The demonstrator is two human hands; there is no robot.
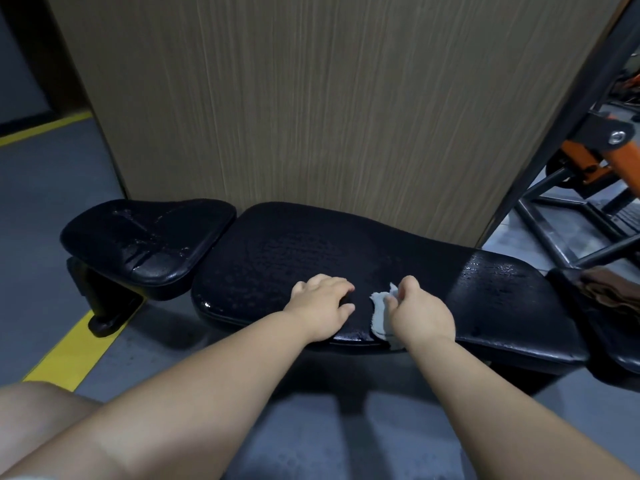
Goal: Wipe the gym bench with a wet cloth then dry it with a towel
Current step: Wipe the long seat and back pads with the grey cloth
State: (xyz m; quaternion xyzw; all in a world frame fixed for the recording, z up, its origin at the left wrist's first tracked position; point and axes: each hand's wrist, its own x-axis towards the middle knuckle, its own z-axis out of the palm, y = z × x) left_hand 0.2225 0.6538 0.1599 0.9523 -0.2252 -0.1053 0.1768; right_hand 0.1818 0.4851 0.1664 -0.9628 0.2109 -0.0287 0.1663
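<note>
Your left hand (pixel 320 303) rests spread on the glistening black bench (pixel 277 258); at three o'clock, your right hand (pixel 420 313) grips a crumpled pale cloth (pixel 380 304).

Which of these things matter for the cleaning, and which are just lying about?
In the job: black padded gym bench, pale grey cloth in the right hand, folded brown towel.
Lying about: orange-and-black machine frame, wood-grain panel, yellow floor stripe.

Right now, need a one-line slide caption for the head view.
Right hand grips a pale cloth on the wet bench pad, left hand rests flat beside it; brown towel lies at the right.
</note>
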